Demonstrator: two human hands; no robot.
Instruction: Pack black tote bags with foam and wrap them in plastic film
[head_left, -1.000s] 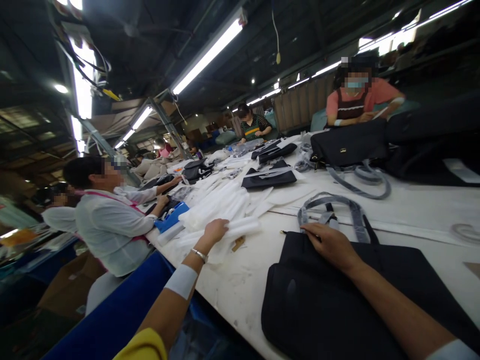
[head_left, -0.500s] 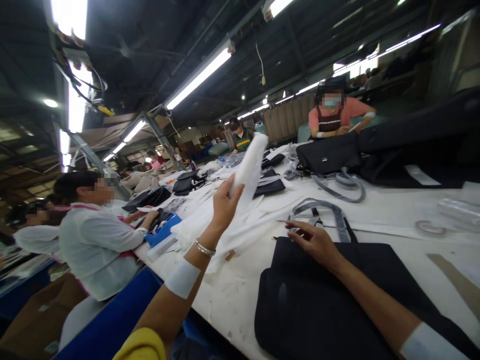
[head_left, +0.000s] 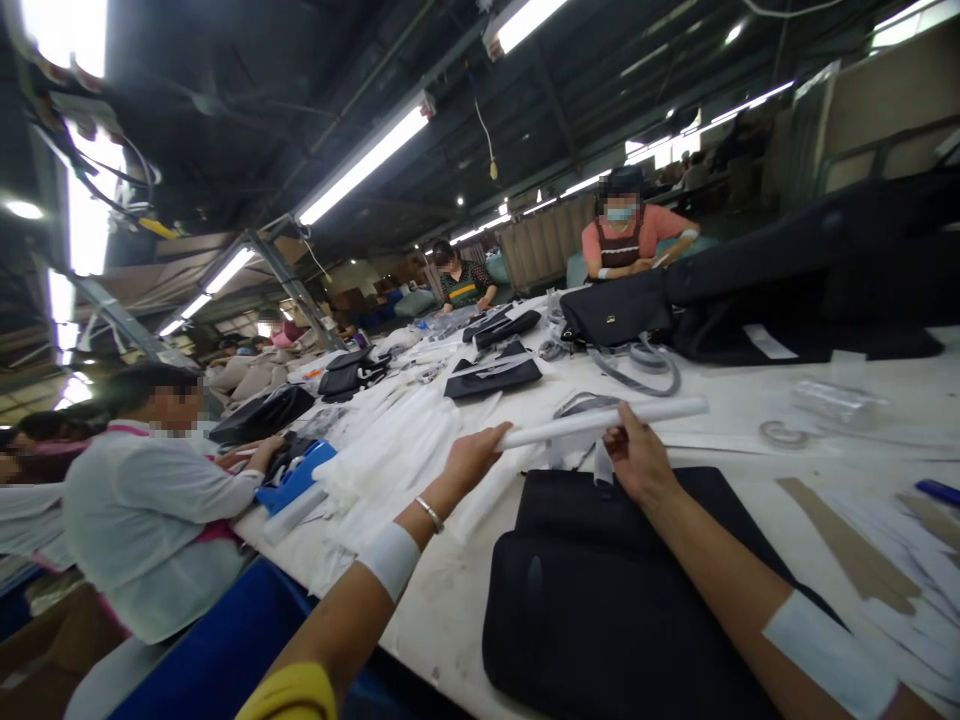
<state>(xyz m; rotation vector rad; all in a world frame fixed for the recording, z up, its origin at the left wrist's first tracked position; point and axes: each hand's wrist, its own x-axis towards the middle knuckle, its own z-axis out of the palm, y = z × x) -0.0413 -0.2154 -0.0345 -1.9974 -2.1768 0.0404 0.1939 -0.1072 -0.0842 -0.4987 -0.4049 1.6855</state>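
Observation:
A thin white wrapping sheet (head_left: 559, 428), rolled or folded into a long narrow strip, stretches between my hands above the table. My left hand (head_left: 474, 460) pinches its left end. Farther along, my right hand (head_left: 641, 460) is closed round it, and the strip's free end sticks out to the right. Below my right hand lies a black bag (head_left: 585, 610), flat on the table. Its wrapped grey handle (head_left: 589, 402) shows at the far side, partly hidden by the strip and my right hand. A heap of white sheets (head_left: 397, 455) lies just left of my left hand.
A co-worker in a white top (head_left: 161, 520) sits at the left beside a blue holder (head_left: 296, 478). Black bags (head_left: 619, 312) stand at the back right. Cardboard pieces (head_left: 847, 540) and a clear plastic packet (head_left: 836, 400) lie on the right. Two people work across the table.
My left hand has lowered the raised white sheet, which now lies nearly level. My right hand has come up from above the bag and taken hold of it. The view has shifted right.

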